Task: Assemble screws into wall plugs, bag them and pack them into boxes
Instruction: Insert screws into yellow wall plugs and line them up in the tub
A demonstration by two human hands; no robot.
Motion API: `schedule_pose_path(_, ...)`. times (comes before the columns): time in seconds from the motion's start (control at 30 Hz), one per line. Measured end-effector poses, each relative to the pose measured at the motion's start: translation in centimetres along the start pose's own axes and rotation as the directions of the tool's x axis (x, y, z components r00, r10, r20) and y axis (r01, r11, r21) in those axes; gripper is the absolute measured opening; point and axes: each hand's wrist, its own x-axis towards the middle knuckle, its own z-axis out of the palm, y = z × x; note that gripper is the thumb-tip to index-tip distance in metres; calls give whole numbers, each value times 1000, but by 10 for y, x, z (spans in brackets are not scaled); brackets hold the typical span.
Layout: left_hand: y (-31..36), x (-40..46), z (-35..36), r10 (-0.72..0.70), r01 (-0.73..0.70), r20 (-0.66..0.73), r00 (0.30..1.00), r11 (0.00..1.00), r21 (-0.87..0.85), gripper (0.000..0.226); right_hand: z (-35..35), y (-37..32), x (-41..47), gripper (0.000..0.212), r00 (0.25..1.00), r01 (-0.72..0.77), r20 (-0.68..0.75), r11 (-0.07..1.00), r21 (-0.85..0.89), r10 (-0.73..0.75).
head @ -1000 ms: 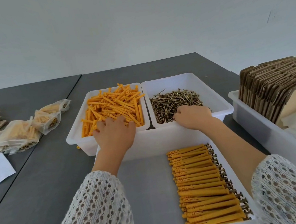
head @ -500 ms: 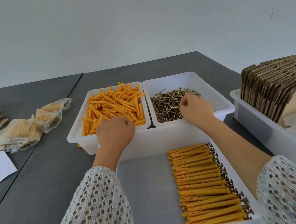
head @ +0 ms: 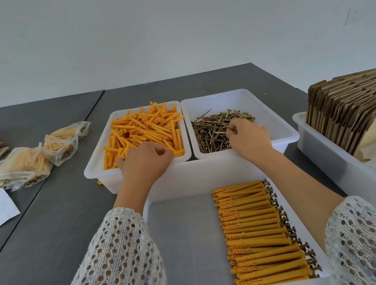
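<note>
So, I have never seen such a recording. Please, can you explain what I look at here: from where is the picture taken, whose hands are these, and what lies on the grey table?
The picture comes from a camera worn on a person's head, looking down at their own hands. The left hand reaches into a white plastic bin of loose orange wall plugs. The right hand picks among brass-coloured screws in the neighbouring white bin. Nearest, a white tray holds a neat row of finished plugs with screws. Left lie filled clear bags; right stand flat brown cardboard boxes.
</note>
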Motion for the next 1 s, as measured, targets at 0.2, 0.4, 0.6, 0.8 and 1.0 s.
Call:
schedule_pose_path(0.2,-2,3,0,66,-66,3,998,996,-63,15,-6,-6,-2,17,996,17,-91,986,164,-2)
schedule_pose_path(0.4,3,1,0,76,-99,-231,970,991,-92,7,-17,-16,-1,9,983,16,-176,923,384,57)
schedule_pose_path(0.6,13,-4,-3,226,-347,-401,888,901,-260,7,-21,-33,-13,16,989,48,-125,617,786,83)
schedule_pose_path(0.8,21,-11,-1,283,-411,-396,873,865,-289,13,-19,-53,-23,15,998,45,-62,378,925,33)
schedule_pose_path(1.0,21,-9,3,333,-459,-379,863,830,-317,12,-18,-55,-23,15,999,39,-23,405,914,-46)
